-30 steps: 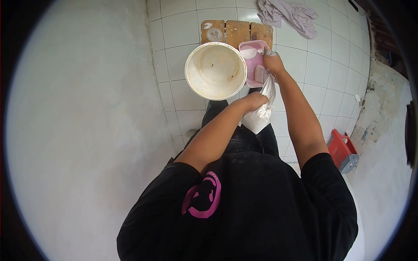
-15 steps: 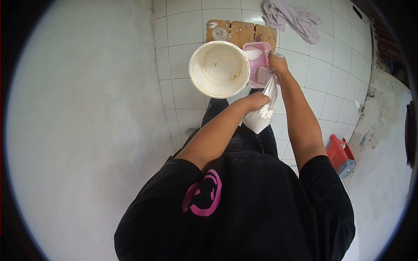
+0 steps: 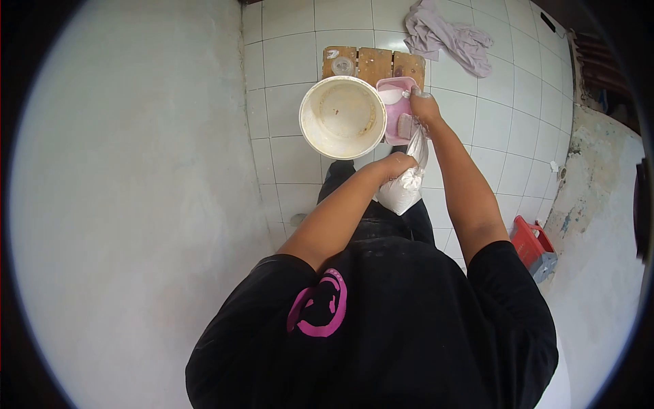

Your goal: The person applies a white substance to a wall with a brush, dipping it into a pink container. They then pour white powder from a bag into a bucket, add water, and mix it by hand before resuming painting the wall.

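Note:
A clear plastic bag of white powder (image 3: 400, 196) hangs in front of my legs, its body bulging below a bunched neck. My left hand (image 3: 398, 165) is closed around that neck. Higher up, my right hand (image 3: 425, 109) is closed at the stretched top end of the bag, beside a pink tray (image 3: 396, 109); its fingertips are partly hidden. Inside the tray lie a white scoop-like piece (image 3: 391, 96) and a pale block-shaped thing (image 3: 405, 126). Left of the tray stands a round off-white bucket (image 3: 340, 117) with brownish stains inside.
Under the bucket and tray is a wooden slatted stool (image 3: 375, 65) with a small clear round container (image 3: 343, 66) on it. A crumpled cloth (image 3: 449, 41) lies on the tiled floor. At right is a red and grey container (image 3: 535, 247); a plain wall (image 3: 136, 204) rises at left.
The view has tilted slightly, so the stool, bucket and tray appear a little lower. Both hands stay on the bag, having shifted only slightly.

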Tool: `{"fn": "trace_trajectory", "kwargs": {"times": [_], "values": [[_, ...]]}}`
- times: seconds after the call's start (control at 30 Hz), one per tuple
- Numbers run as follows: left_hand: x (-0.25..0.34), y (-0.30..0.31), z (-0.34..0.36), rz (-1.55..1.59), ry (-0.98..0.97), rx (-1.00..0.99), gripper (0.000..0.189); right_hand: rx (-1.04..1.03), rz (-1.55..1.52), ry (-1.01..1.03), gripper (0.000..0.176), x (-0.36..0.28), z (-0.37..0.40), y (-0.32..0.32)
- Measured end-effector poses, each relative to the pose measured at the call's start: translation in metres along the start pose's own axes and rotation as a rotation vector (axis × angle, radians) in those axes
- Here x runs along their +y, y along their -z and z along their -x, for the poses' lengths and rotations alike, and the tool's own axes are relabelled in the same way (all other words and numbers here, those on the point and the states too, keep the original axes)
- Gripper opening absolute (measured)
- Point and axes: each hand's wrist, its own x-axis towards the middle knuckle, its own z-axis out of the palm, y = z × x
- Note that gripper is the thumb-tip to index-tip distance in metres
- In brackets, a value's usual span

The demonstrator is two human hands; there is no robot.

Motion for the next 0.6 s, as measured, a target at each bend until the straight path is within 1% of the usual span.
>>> {"fn": "trace_trajectory", "kwargs": {"times": [0.03,0.13,0.23,0.27,0.33,0.37,0.43,0.47,0.5,0.53,0.57,0.6], "values": [[0.0,0.0,0.001,-0.003,-0.002,-0.002,0.035,-0.002,0.032,0.049,0.055,0.002,-0.001,0.0],[-0.001,0.001,0.001,0.025,0.014,0.014,0.036,-0.01,-0.001,0.067,0.052,0.004,0.001,0.0],[0.002,0.0,0.006,-0.004,-0.01,-0.014,0.039,0.014,-0.042,0.136,0.056,0.022,-0.018,-0.006],[0.004,0.0,0.01,0.029,0.006,-0.009,0.039,0.021,-0.039,0.144,0.056,0.023,-0.02,-0.006],[0.01,-0.002,0.018,0.06,0.008,-0.007,0.039,0.018,-0.175,0.079,0.055,0.014,-0.008,0.0],[0.012,-0.003,0.021,0.006,-0.023,0.011,0.039,0.026,-0.171,0.089,0.055,0.01,-0.005,0.006],[0.017,0.0,0.026,-0.045,-0.06,0.031,0.039,-0.145,-0.209,0.001,0.052,-0.023,0.025,0.032],[0.02,0.0,0.03,-0.123,-0.11,0.015,0.039,-0.19,-0.266,0.028,0.052,-0.031,0.033,0.04],[0.023,-0.001,0.036,-0.201,-0.159,0.0,0.039,-0.189,-0.263,0.035,0.052,-0.039,0.041,0.047],[0.037,-0.003,0.058,-0.181,-0.164,0.018,0.043,-0.2,-0.188,0.1,0.053,-0.048,0.05,0.055],[0.038,-0.001,0.06,-0.181,-0.172,0.025,0.043,-0.211,-0.113,0.167,0.053,-0.058,0.058,0.061],[0.04,0.0,0.064,-0.142,-0.195,-0.009,0.044,-0.197,-0.085,0.205,0.055,-0.067,0.067,0.067]]}}
